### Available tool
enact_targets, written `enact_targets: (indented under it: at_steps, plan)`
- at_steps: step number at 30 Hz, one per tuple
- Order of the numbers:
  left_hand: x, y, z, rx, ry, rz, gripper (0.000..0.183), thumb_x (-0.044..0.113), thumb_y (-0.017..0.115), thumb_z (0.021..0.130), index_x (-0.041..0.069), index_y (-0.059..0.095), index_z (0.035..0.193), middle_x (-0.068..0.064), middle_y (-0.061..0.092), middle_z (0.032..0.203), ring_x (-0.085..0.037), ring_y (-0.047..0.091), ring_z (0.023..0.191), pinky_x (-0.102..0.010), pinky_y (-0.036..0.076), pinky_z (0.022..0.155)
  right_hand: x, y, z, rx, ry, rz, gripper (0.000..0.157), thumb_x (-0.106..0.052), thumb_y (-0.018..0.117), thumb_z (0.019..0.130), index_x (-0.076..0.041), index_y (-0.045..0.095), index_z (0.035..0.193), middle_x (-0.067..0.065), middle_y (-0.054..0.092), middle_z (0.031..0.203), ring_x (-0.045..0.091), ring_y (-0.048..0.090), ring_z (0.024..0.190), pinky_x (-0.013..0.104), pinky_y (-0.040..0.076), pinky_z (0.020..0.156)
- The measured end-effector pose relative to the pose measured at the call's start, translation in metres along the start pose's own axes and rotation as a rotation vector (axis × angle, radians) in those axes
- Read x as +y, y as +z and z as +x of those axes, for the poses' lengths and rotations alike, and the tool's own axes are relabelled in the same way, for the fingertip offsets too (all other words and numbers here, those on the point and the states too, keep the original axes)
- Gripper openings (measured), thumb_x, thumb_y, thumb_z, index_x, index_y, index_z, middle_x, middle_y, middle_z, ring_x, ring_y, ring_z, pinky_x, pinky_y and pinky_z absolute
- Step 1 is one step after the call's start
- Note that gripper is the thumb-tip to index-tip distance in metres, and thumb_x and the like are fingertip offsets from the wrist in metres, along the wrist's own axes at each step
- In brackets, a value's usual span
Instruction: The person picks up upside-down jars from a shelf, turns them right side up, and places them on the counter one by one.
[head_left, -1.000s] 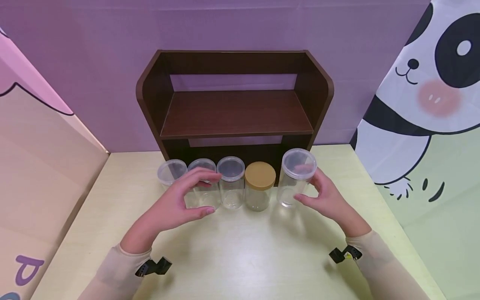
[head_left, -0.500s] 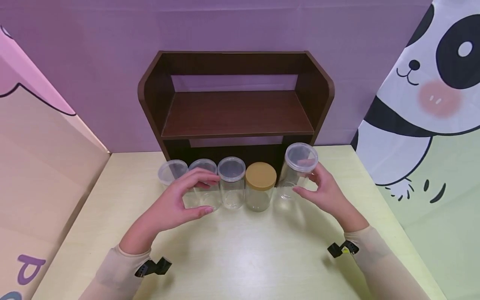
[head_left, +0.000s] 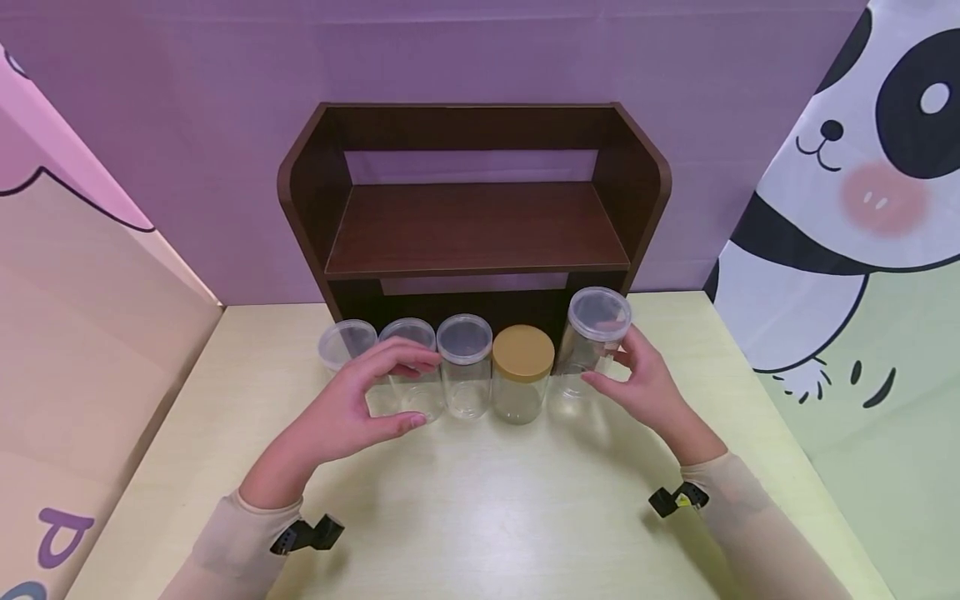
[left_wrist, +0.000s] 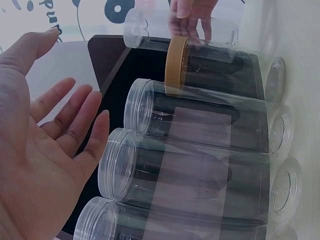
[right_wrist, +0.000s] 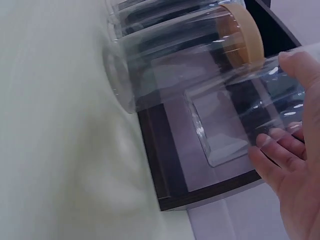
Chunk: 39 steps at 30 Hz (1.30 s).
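Observation:
My right hand (head_left: pixel 641 396) grips a clear jar (head_left: pixel 598 315) with a clear lid at the right end of a row, thumb on one side and fingers on the other. In the right wrist view the jar's base hangs above the tabletop, in front of the shelf. Beside it stands a jar with a tan lid (head_left: pixel 522 354). Further left are three clear-lidded jars: one near the middle (head_left: pixel 465 340), a second (head_left: pixel 417 331) partly behind my left hand (head_left: pixel 352 408), and a third (head_left: pixel 347 342) at the end. The left hand holds nothing, its fingers loosely bent.
A dark brown two-tier wooden shelf (head_left: pixel 476 229) stands behind the row, against a purple backdrop (head_left: pixel 472 50). The pale tabletop (head_left: pixel 487 517) stretches in front of the jars. Printed panels flank it, one with a panda (head_left: pixel 885 200) on the right.
The right hand has lifted its jar and brought it back toward the shelf, then slightly left. My left hand and the other jars stay put.

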<state>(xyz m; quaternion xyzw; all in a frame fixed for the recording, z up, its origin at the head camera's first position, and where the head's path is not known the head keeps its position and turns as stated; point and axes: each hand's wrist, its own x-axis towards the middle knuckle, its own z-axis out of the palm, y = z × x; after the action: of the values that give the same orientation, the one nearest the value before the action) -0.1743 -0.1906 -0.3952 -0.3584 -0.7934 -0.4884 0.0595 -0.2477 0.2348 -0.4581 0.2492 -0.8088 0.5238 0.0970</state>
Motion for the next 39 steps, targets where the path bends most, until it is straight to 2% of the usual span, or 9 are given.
enact_targets:
  at_steps: [3,7,12,14,20,26,29,33,39]
  plan:
    - [0.001,0.000,0.000,0.000,-0.006,-0.003,0.063,0.002,0.093,0.087,0.016,0.069,0.144,0.000,0.067,0.139,-0.021,0.065,0.130,-0.035,0.056,0.111,0.004,0.004,-0.003,0.010,0.014,-0.022,0.072,0.004,0.090,0.089,-0.005,0.057,0.153,0.007,0.063,0.147,0.012,0.059,0.130,0.024,0.056,0.109]
    - [0.001,0.001,-0.001,-0.001,-0.007,-0.004,0.061,0.002,0.092,0.088,0.011,0.069,0.143,-0.007,0.068,0.138,-0.021,0.066,0.129,-0.035,0.056,0.110,0.010,0.011,-0.008,0.019,0.031,-0.037,0.069,0.002,0.090,0.089,-0.003,0.057,0.149,0.007,0.065,0.141,0.016,0.061,0.124,0.027,0.057,0.108]
    - [0.000,0.001,-0.001,-0.001,-0.010,-0.003,0.060,0.002,0.092,0.088,0.007,0.068,0.143,-0.007,0.069,0.137,-0.020,0.066,0.129,-0.035,0.056,0.110,0.019,0.019,-0.014,0.040,0.054,-0.059,0.067,0.000,0.091,0.088,-0.002,0.058,0.146,0.010,0.066,0.136,0.011,0.061,0.117,0.048,0.060,0.108]
    - [0.000,0.001,-0.002,0.000,-0.010,-0.002,0.061,0.003,0.092,0.088,0.009,0.069,0.143,-0.003,0.069,0.137,-0.020,0.066,0.129,-0.035,0.056,0.111,0.022,0.021,-0.014,0.052,0.054,-0.059,0.066,0.001,0.091,0.088,-0.002,0.059,0.145,0.011,0.066,0.135,0.011,0.061,0.117,0.047,0.059,0.109]
    - [0.001,0.001,-0.002,0.001,-0.011,-0.004,0.061,0.002,0.092,0.088,0.014,0.069,0.144,0.000,0.070,0.137,-0.020,0.067,0.129,-0.034,0.056,0.111,0.028,0.026,-0.017,0.090,0.017,-0.067,0.064,0.004,0.092,0.085,0.002,0.061,0.141,0.014,0.069,0.129,0.014,0.063,0.115,0.029,0.058,0.106]
    - [0.002,0.001,-0.002,0.001,-0.014,-0.004,0.062,0.002,0.092,0.088,0.015,0.069,0.143,0.001,0.070,0.138,-0.019,0.066,0.129,-0.034,0.055,0.111,0.034,0.030,-0.019,0.100,0.024,-0.080,0.064,0.006,0.092,0.084,0.003,0.061,0.139,0.018,0.069,0.126,0.012,0.062,0.113,0.054,0.061,0.103]
    - [0.002,0.001,-0.002,0.002,-0.014,-0.001,0.062,0.000,0.092,0.087,0.015,0.069,0.143,-0.002,0.070,0.137,-0.019,0.067,0.128,-0.035,0.056,0.111,0.037,0.031,-0.020,0.093,0.038,-0.065,0.063,0.006,0.092,0.084,0.003,0.061,0.139,0.019,0.069,0.126,0.015,0.062,0.113,0.060,0.060,0.104]
    - [0.001,0.000,-0.002,0.002,-0.009,0.007,0.062,-0.001,0.092,0.087,0.014,0.069,0.143,-0.004,0.071,0.136,-0.020,0.067,0.128,-0.033,0.055,0.110,0.039,0.030,-0.020,0.085,0.051,-0.052,0.062,0.005,0.092,0.084,0.003,0.061,0.138,0.016,0.069,0.125,0.014,0.063,0.112,0.055,0.060,0.106]
    - [0.002,-0.001,-0.002,-0.001,-0.009,0.007,0.060,0.001,0.091,0.088,0.013,0.070,0.142,-0.002,0.071,0.136,-0.019,0.067,0.128,-0.033,0.055,0.111,0.044,0.031,-0.019,0.067,0.049,-0.020,0.066,0.004,0.091,0.086,0.001,0.059,0.143,0.013,0.067,0.133,0.010,0.063,0.114,0.030,0.058,0.106]
